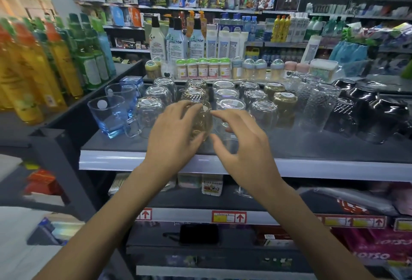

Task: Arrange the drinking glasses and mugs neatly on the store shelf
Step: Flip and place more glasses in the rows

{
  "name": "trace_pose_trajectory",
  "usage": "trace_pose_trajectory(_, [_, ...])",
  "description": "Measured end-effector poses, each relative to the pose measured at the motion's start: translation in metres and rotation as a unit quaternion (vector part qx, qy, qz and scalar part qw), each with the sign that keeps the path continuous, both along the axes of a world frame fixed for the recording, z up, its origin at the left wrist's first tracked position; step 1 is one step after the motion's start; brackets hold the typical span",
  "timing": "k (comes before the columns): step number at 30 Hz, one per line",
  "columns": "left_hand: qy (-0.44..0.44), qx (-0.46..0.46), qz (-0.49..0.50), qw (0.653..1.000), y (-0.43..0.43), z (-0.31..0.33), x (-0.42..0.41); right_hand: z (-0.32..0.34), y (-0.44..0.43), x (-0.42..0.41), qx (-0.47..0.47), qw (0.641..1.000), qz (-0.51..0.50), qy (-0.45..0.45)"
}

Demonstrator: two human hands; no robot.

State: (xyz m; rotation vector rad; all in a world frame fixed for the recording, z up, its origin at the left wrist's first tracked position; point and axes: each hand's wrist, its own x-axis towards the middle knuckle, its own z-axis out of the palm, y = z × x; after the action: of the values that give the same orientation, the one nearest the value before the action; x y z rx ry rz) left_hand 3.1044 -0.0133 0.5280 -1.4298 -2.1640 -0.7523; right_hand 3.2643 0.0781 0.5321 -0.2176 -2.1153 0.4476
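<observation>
Rows of upturned clear glasses (264, 113), gold-tinted glasses (285, 101) and black mugs (365, 105) stand on the dark shelf (312, 146). Blue glasses (107, 114) stand upright at the left end. My left hand (176, 132) wraps a gold-tinted glass (204, 121) at the shelf's front, fingers curled round its left side. My right hand (240, 143) hovers just right of that glass with fingers spread and bent, over a clear glass (230, 104); I cannot tell whether it touches anything.
Small jars with green and pastel lids (208, 69) line the back of the shelf. Lotion bottles (176, 41) stand behind them. Orange and green bottles (51, 61) fill a rack at the left. Lower shelves with price tags (229, 217) lie below.
</observation>
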Motion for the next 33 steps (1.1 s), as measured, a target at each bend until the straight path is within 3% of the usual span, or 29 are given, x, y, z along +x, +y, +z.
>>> trace_pose_trajectory(5, [0.008,-0.037,0.015,0.999,0.010,0.003,-0.013,-0.001,-0.005,-0.020,-0.057,0.998,0.001,-0.011])
trace_pose_trajectory(14, [-0.189,0.076,-0.036,0.978,-0.013,0.005,-0.018,-0.005,-0.015,-0.023,-0.179,0.983,0.028,-0.009])
trace_pose_trajectory(20, [-0.386,0.222,-0.099,0.890,-0.064,0.022,0.005,-0.008,-0.026,-0.027,-0.202,0.979,0.022,-0.028])
trace_pose_trajectory(24, [-0.465,0.282,-0.134,0.829,-0.084,0.029,0.012,0.003,-0.044,-0.030,-0.330,0.932,0.150,0.006])
trace_pose_trajectory(26, [-0.524,0.298,-0.151,0.783,-0.085,0.026,0.015,0.010,-0.052,-0.033,-0.355,0.915,0.187,0.042])
trace_pose_trajectory(29, [-0.608,0.307,-0.189,0.707,-0.084,0.025,0.021,0.020,-0.055,-0.032,-0.336,0.920,0.186,0.081])
trace_pose_trajectory(33, [-0.633,0.274,-0.212,0.692,-0.081,0.032,0.022,0.037,-0.042,-0.015,-0.310,0.930,0.184,0.075])
